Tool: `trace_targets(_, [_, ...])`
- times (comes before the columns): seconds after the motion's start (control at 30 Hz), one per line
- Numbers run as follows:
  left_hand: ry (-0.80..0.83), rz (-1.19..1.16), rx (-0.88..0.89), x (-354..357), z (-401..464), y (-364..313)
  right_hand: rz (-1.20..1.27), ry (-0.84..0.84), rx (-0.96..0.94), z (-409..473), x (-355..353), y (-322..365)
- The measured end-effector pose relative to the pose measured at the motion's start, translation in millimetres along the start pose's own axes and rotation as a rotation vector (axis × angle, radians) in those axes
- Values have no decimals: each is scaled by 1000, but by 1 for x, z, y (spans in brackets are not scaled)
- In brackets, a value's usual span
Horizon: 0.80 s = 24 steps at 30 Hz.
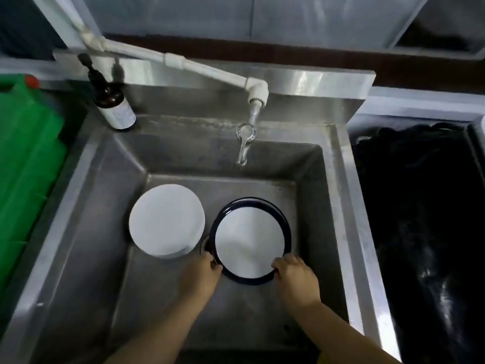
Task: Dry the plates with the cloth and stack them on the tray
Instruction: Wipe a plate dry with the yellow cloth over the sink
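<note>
- Nearest me, 2 bare forearms reach down into the steel sink [86,195], both hands at the near rim of the dark-rimmed plate [250,239].
- The left hand [202,275] has its fingers curled onto the plate's near-left edge; the right hand [295,275] has its fingers curled over the near-right edge. Both grip the rim, neither is spread. The thumbs I cannot make out.
- The plate lies just beyond the fingertips, away from the person, roughly flat on the sink floor. It is round, so no long axis matters. Both hands look equally near, 1 on each side, so I judge a straight lift toward the body is what comes next.
- Its dark rim looks doubled at the far edge, so this may be more than 1 plate; I cannot say.
- Just to its left stands a stack of white plates [166,220], close beside it, perhaps touching.
- Farther back, the tap [245,139] hangs over the basin and a brown pump bottle [112,103] stands on the far-left corner.
- No cloth or tray is in sight.
</note>
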<state>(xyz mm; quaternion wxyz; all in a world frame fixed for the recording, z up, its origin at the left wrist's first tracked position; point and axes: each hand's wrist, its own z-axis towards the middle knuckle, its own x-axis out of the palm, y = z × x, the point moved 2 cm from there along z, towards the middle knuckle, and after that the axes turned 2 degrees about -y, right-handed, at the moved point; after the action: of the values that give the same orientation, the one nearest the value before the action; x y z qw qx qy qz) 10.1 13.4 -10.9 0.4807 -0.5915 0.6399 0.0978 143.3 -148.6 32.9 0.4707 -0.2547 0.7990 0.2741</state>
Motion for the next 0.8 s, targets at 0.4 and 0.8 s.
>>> trace_targets(0.4, [136, -442, -408, 62, 48, 15, 73, 103, 37, 34, 59, -21])
trace_targets(0.8, [-38, -747, -468, 68, 43, 1, 77, 22, 46, 28, 49, -28])
